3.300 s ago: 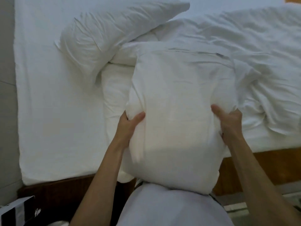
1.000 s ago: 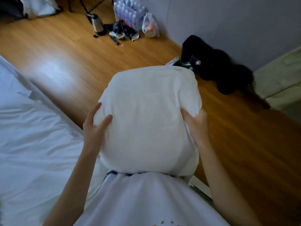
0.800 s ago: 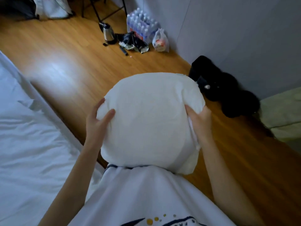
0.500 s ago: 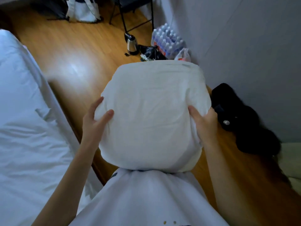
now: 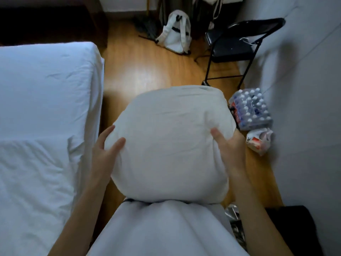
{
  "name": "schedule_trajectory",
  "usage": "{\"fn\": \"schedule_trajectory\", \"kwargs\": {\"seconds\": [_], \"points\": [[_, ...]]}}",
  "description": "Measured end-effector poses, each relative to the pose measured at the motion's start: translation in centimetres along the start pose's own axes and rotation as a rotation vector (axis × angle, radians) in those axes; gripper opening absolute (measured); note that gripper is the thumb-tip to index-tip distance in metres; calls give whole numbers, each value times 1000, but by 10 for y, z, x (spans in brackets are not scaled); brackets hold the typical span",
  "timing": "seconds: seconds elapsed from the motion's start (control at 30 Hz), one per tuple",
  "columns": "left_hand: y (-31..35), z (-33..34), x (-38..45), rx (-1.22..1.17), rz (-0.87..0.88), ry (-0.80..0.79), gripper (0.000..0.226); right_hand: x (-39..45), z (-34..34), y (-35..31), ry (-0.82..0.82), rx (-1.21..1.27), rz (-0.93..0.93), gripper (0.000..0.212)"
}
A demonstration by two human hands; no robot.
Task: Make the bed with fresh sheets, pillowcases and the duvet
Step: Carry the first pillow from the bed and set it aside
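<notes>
I am holding the white pillow against my chest, my left hand and right hand clasping its sides, thumbs on top, standing beside the bed, over the wooden floor

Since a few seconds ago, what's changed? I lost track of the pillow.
The pillow was lifted off the bed and carried as the person turned toward the floor and chair. Unchanged: left hand and right hand grip its sides.
</notes>
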State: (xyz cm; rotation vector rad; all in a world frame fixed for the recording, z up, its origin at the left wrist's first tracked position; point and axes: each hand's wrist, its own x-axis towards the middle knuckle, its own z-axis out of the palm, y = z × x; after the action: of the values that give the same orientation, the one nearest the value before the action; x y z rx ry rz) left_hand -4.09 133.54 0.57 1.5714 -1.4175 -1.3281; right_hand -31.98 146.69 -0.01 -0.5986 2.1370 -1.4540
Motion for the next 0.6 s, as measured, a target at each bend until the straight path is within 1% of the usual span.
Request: {"fn": "schedule_trajectory", "kwargs": {"seconds": [0.1, 0.2, 0.27, 0.37, 0.47, 0.53, 0.6], "points": [[29, 25, 36, -19, -9, 57, 51, 65, 8, -20, -71, -17, -44, 41], [48, 47, 75, -14, 19, 116, 53, 120, 23, -31, -117, -42, -40, 45], [58, 63, 106, -8, 9, 133, 50, 158, 39, -35, -136, -60, -13, 45], [69, 82, 155, 1, -23, 155, 50, 212, 69, -43, -169, -92, 6, 40], [79, 91, 211, 23, -32, 164, 49, 265, 102, -53, -186, -105, 5, 29], [90, 97, 265, 29, -37, 160, 47, 311, 135, -67, -178, -114, -10, 27], [110, 101, 325, -30, -56, 150, 45, 358, 170, -91, -152, -121, -28, 27]]}}
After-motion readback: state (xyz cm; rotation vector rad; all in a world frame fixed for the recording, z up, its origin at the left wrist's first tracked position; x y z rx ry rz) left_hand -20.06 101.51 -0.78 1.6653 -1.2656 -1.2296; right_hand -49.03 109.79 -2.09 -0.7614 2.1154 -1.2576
